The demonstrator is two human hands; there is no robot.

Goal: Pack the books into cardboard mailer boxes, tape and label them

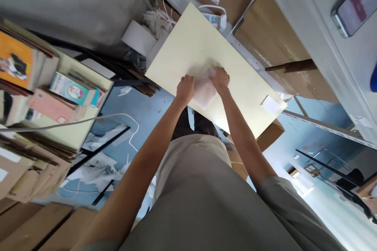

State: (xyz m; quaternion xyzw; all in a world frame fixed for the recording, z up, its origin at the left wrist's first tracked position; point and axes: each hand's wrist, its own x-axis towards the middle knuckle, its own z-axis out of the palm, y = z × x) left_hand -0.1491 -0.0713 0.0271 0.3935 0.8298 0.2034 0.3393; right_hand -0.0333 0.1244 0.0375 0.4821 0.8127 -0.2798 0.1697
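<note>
Translucent pinkish-white film packet (204,91), blurred | long axis: toward your torso (194,176) | your left hand (185,89), right hand (220,79): fingers curled at its sides; pinch: cannot tell

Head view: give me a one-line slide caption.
Left hand and right hand at a pale, blurred item over a cream tabletop, with books off to the left.

Pale yellow is shown by the tabletop (241,90), pinkish white by the blurred sheet-like item (203,93); the shirt (200,184) is coloured grey, the floor (149,113) blue, the carton (273,35) brown; the thick book (13,51) is printed orange with a black-and-white picture, the neighbouring booklet (66,88) teal, the lower booklet (48,104) pink
</note>
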